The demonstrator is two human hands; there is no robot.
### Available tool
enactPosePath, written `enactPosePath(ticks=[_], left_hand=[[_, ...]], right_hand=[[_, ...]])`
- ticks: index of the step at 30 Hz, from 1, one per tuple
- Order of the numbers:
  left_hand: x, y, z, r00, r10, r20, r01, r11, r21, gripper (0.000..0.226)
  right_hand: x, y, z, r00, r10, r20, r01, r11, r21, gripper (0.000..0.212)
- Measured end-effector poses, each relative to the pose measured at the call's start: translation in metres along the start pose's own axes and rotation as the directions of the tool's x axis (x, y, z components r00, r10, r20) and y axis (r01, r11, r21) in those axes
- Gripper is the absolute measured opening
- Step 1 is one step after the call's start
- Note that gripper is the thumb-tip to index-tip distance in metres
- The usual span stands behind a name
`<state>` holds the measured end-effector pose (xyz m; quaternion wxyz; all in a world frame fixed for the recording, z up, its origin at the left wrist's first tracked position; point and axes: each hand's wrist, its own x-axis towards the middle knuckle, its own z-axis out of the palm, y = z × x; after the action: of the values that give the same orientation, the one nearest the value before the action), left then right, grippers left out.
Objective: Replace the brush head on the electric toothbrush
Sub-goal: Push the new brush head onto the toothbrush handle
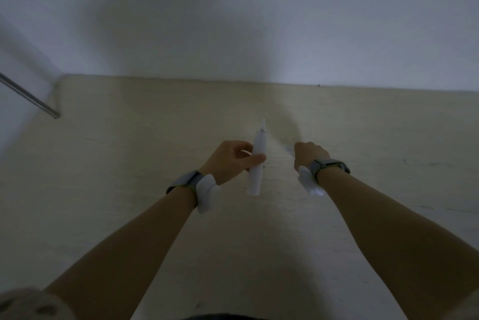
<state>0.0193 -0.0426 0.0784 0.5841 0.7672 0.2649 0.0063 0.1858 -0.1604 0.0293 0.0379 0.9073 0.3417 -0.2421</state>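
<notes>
The left hand (233, 159) grips the white toothbrush handle (256, 161) at mid-body, holding it tilted above the table (129, 164), its bare tip pointing away. The right hand (309, 155) is curled beside a blurred pale shape; whether it holds anything I cannot tell
</notes>
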Motion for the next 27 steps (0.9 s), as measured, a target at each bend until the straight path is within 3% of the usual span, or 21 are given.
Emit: enactPosePath(ticks=[6,12,18,27], left_hand=[[-0.006,0.031,-0.004,0.997,0.070,-0.014,-0.069,0.997,0.013,0.022],[-0.014,0.063,-0.012,0.992,0.116,-0.043,-0.115,0.993,0.015,0.021],[-0.029,0.103,-0.025,0.976,0.210,-0.061,-0.205,0.975,0.084,0.021],[-0.047,0.144,-0.040,0.941,0.322,-0.101,-0.305,0.940,0.152,0.021]], right_hand=[[-0.011,-0.010,-0.050,0.991,-0.025,-0.129,0.042,0.990,0.134,0.007],[-0.035,-0.028,-0.103,0.947,-0.123,-0.296,0.228,0.908,0.353,0.024],[-0.071,-0.041,-0.161,0.860,-0.221,-0.459,0.406,0.842,0.355,0.022],[-0.116,-0.054,-0.217,0.806,-0.194,-0.559,0.546,0.609,0.575,0.015]])
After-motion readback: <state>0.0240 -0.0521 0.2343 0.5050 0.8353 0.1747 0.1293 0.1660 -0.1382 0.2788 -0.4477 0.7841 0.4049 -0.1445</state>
